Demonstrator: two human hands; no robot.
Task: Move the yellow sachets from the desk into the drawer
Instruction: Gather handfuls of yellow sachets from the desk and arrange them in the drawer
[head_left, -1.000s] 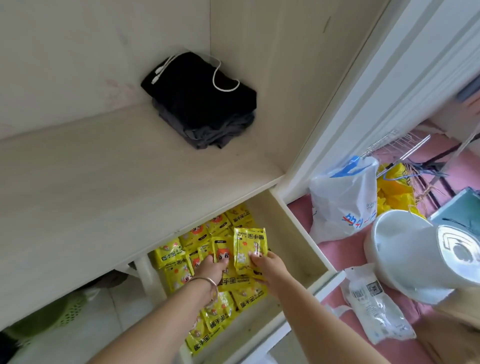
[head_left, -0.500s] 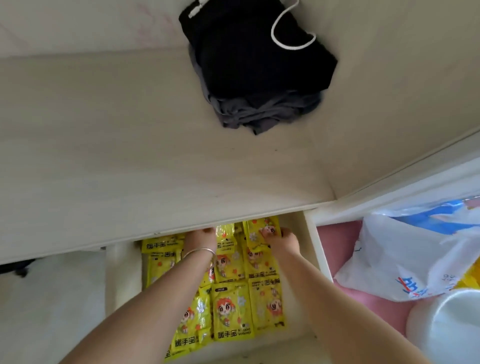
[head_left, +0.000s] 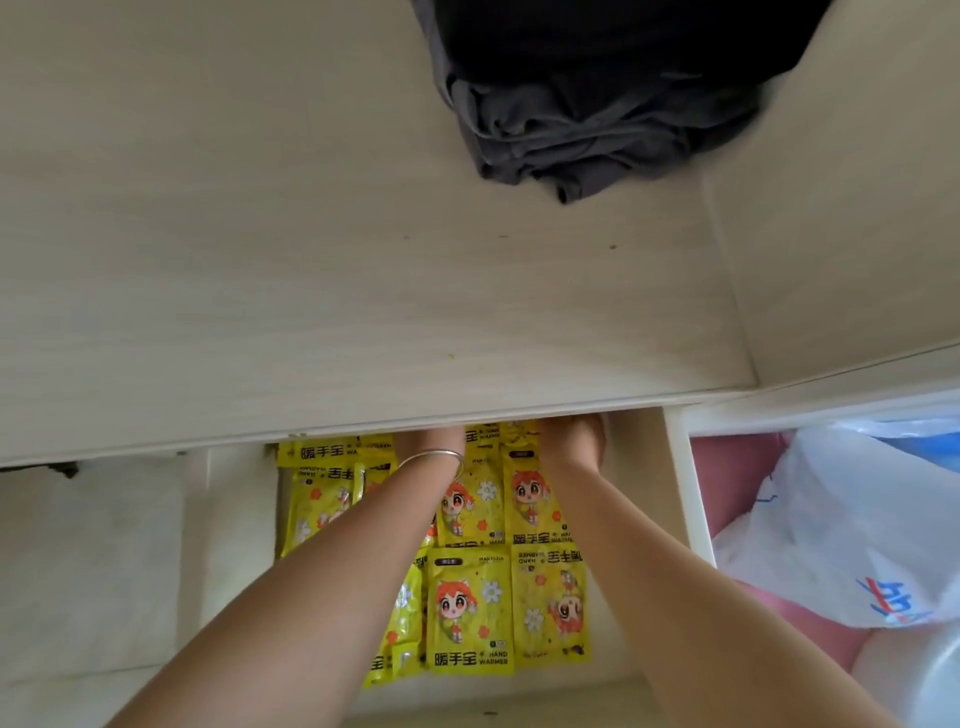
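Under the desk (head_left: 363, 291) edge, both hands reached deep into the open drawer (head_left: 675, 483). Left hand (head_left: 428, 446), fingers hidden by the desk, grip unclear; sachets (head_left: 470, 608) lay in rows across the drawer floor; right hand (head_left: 571, 441) likewise hidden. Looked like the placing step at the back. Next call: let go, draw both arms out.

Pale wood-grain desk surface (head_left: 311, 260) adjoins a matching side panel (head_left: 857, 234). Light floor (head_left: 78, 561) lies below left. Illumination is soft and even.
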